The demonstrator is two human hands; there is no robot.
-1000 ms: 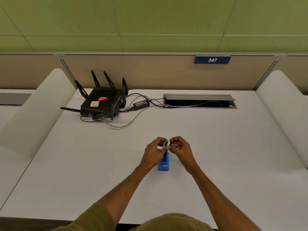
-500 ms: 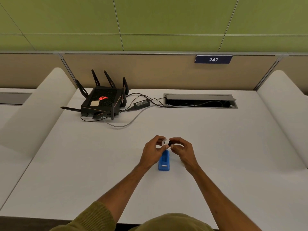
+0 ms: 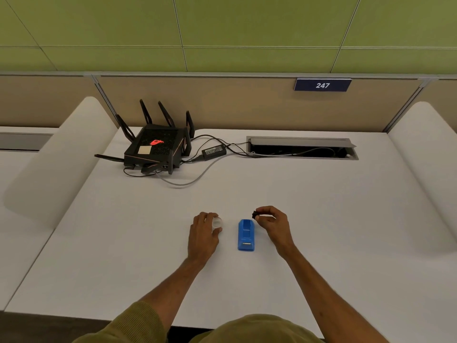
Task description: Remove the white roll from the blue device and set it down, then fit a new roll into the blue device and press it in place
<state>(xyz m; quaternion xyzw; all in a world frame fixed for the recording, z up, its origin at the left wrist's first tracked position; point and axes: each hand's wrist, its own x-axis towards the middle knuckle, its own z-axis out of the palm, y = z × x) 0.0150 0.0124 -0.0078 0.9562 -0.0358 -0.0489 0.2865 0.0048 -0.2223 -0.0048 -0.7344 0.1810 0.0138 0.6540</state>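
Two small parts held either side of a blue holder (image 3: pixel 246 235).
Left hand (image 3: pixel 204 235) grips a clear cap (image 3: pixel 217 222); right hand (image 3: pixel 273 225) pinches a black piece (image 3: pixel 255 215); a light pinch, judged best, low over the surface (image 3: pixel 123 256).

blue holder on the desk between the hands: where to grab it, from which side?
Probably from above, pinching across the two long side walls of the blue holder near mid-length. It lies flat on the white desk, long and narrow, its short ends pointing toward and away from the person. Both long sides look free: the left hand and right hand sit apart from it.
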